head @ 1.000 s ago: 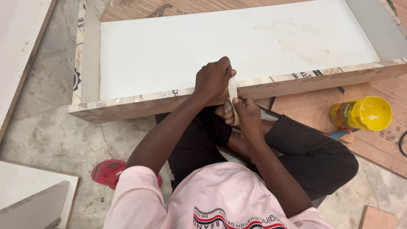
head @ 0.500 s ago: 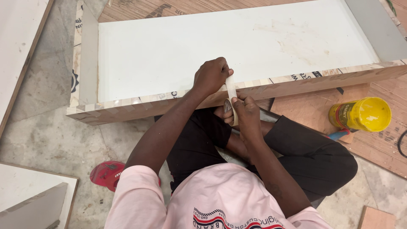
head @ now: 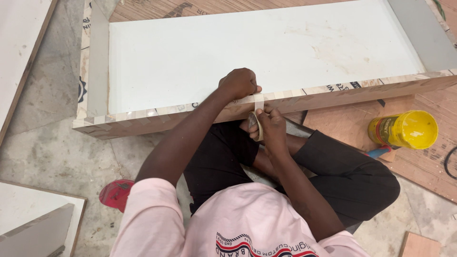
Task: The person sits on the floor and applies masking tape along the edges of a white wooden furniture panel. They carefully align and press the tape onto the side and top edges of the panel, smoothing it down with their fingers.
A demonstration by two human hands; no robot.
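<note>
Pale edge tape (head: 258, 101) runs from a small roll (head: 256, 125) pinched in the right hand (head: 272, 128), fingers closed around it just below the board's raw front edge (head: 333, 93). The left hand (head: 239, 84) presses down with curled fingers on the strip where it meets that edge. Judging by the exposed plywood to either side, only this short patch of the white-faced panel (head: 214, 57) is covered, and most of the edge remains to be taped; a yellow tin (head: 404, 129) stands well apart.

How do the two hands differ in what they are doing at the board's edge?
The left hand rests fisted on top of the board's raw edge, pressing a pale strip down; the right hand sits lower, in front of the edge, holding the tape roll. Both touch the same strip.
</note>
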